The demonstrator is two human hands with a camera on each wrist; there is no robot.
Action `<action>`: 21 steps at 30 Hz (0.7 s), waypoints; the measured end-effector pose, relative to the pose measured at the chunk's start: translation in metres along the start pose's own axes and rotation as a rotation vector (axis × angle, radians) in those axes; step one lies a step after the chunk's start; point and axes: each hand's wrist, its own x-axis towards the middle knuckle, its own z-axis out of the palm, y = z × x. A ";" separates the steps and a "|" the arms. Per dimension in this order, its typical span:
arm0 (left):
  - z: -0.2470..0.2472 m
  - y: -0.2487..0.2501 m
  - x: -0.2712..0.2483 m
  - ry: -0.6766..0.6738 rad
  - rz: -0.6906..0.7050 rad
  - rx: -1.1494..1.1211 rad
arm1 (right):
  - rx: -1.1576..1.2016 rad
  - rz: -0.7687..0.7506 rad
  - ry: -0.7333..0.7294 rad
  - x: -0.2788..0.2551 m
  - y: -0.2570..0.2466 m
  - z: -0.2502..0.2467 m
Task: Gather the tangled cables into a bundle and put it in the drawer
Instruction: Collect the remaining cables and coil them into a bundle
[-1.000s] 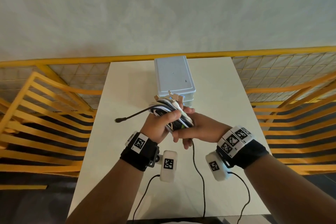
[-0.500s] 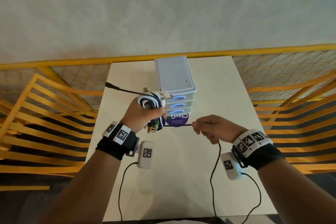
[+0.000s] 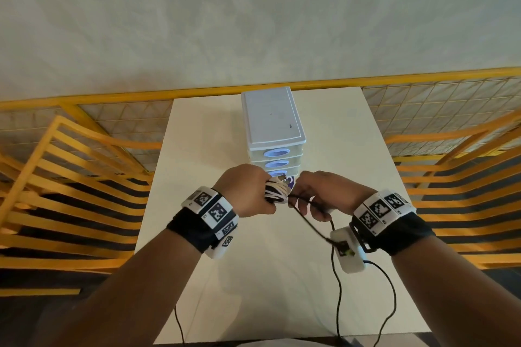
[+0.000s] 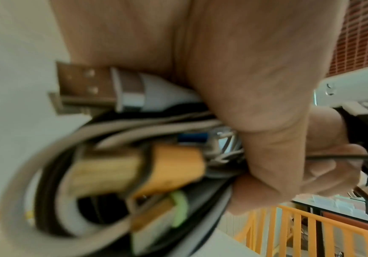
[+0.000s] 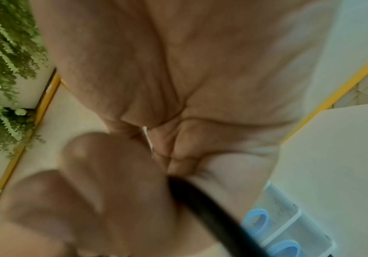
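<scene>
My left hand (image 3: 248, 191) grips a coiled bundle of white and black cables (image 3: 276, 191) just in front of the white drawer unit (image 3: 273, 121). The left wrist view shows the same cable bundle (image 4: 112, 156) close up, with a USB plug (image 4: 86, 87) and an orange plug sticking out of the coils. My right hand (image 3: 318, 194) pinches a black cable (image 3: 307, 211) that runs out of the bundle; the black cable (image 5: 200, 205) passes between thumb and fingers in the right wrist view. All drawers (image 3: 277, 153) of the unit are closed.
The white table (image 3: 282, 290) ends near my body. Yellow railings (image 3: 70, 177) flank it left and right, and a yellow rail with mesh runs behind. Thin black wrist-camera leads (image 3: 338, 304) hang over the table's near part.
My hands have come together again in front of the drawer unit. The loose black cable end that stuck out to the left is gone from there; the right hand now holds black cable beside the bundle.
</scene>
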 end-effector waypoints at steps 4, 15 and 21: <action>0.000 -0.002 0.002 0.041 0.009 0.051 | -0.107 -0.040 0.032 0.003 -0.003 0.000; -0.040 -0.005 0.001 0.407 0.051 -0.087 | -0.501 -0.347 0.248 -0.006 -0.071 -0.026; -0.042 -0.004 0.005 0.374 0.098 -0.152 | -0.679 -0.369 0.305 -0.009 -0.083 -0.025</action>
